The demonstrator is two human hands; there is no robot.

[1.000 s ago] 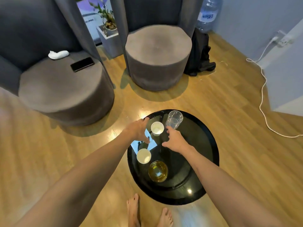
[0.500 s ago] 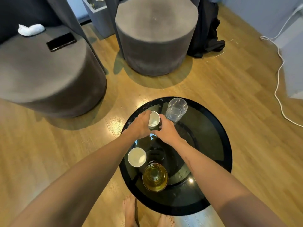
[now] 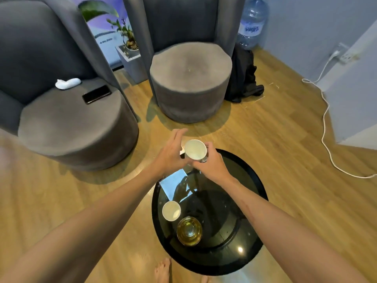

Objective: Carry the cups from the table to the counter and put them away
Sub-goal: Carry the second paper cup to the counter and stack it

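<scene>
Holding a small white cup (image 3: pixel 195 149) up off the black glass worktop (image 3: pixel 253 203), the right hand (image 3: pixel 212 167) makes the grip: its fingers curl round the cup's far and right wall, thumb side low. A hint of clear glass shows under those fingers, though whether the cup sits inside a glass I cannot tell. The left hand (image 3: pixel 173 152) lies against the cup's left side, fingers straight and loose, steadying, not clasping.

Judging by its size and thin rim, the cup is light, stiff, glazed and so fairly slippery, and it would chip if knocked. The wall just below the rim is the sound place to take it, as the grip does now.

Nearer the body than the grip, a second white cup (image 3: pixel 171 211) stands on the worktop, and touching it a glass (image 3: pixel 189 231) of yellowish liquid. That one should be heavier and could spill; it wants a level, whole-hand hold.

Far beyond the grip, the water jug (image 3: pixel 252 23) bears a blue label, and a poster (image 3: pixel 106 40) carries small print, both too blurred to read.
</scene>
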